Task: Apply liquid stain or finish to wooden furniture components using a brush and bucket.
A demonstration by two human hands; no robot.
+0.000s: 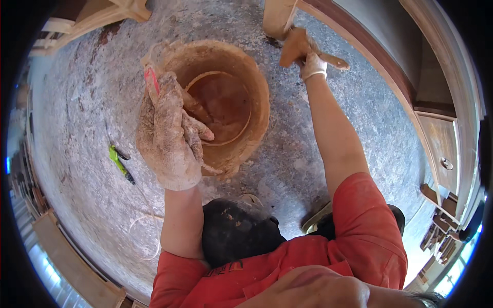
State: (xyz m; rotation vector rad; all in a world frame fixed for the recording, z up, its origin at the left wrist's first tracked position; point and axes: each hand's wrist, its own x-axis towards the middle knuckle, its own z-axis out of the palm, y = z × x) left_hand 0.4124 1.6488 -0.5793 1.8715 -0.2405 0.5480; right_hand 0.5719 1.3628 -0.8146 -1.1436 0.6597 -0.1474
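Observation:
My left hand (172, 131), in a grimy, crusted glove, is over the left rim of a round, caked bucket (255, 110). Its fingers look stretched and apart. Past the fingertips shows a small pink-red piece (151, 80), whose kind I cannot make out. Brown liquid (222, 100) lies inside the bucket. My right hand (312, 65), in a stained pale glove, reaches far forward. It grips a brown brush (334, 61) with a wooden-looking handle. The brush's broad brown end is by the foot of a wooden furniture leg (279, 18); whether they touch is unclear.
A green and black tool (120, 164) with a thin hose lies on the stained floor (82, 133) at left. Wooden furniture (380, 56) curves along the right. A wooden frame (97, 20) stands at the far left. Wood pieces (441, 233) are piled at right.

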